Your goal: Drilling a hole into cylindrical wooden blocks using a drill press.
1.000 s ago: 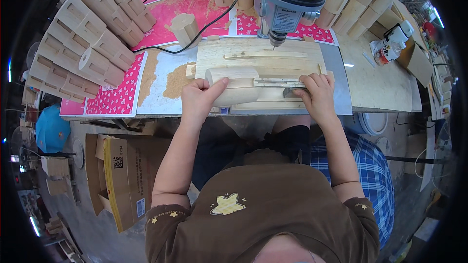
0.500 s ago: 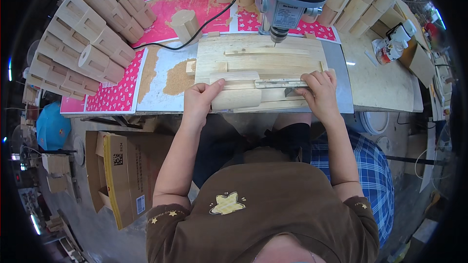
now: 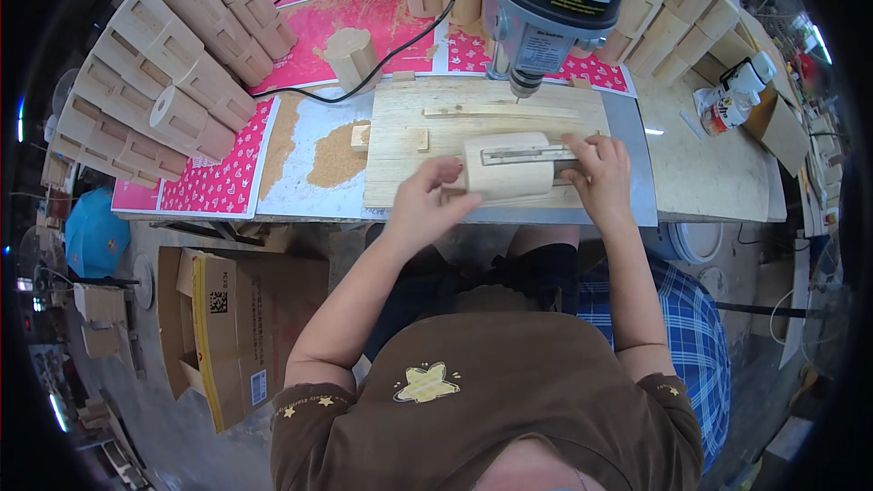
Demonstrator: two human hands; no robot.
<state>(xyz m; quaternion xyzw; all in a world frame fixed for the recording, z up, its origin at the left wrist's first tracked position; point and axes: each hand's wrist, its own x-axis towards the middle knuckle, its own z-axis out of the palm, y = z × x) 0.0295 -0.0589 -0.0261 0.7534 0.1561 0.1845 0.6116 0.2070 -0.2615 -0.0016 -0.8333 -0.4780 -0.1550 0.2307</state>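
A pale wooden block (image 3: 509, 180) with rounded sides lies on a flat wooden board (image 3: 393, 109), below the chuck (image 3: 525, 84) of a bench drill. A narrow slotted strip (image 3: 523, 155) sits along the groove in its top, and its dark end sticks out to the right. My right hand (image 3: 598, 173) pinches that end between thumb and fingers. By the block's left end, my left hand (image 3: 426, 202) has thumb and fingers apart, with nothing in its grasp. Whether its fingertips brush the block is hard to tell.
Slotted wooden blocks (image 3: 173, 55) stand stacked at the left, and more stacks (image 3: 668, 14) rise behind the drill at right. A single block (image 3: 351, 59) and a black cable (image 3: 391, 50) lie behind the board. Sawdust (image 3: 341, 155) covers the left side. A cardboard box (image 3: 245, 327) stands below.
The block has moved right, onto the strip, which now lies within its groove. My left hand has let go of the block and opened. My right hand still holds the strip's end.
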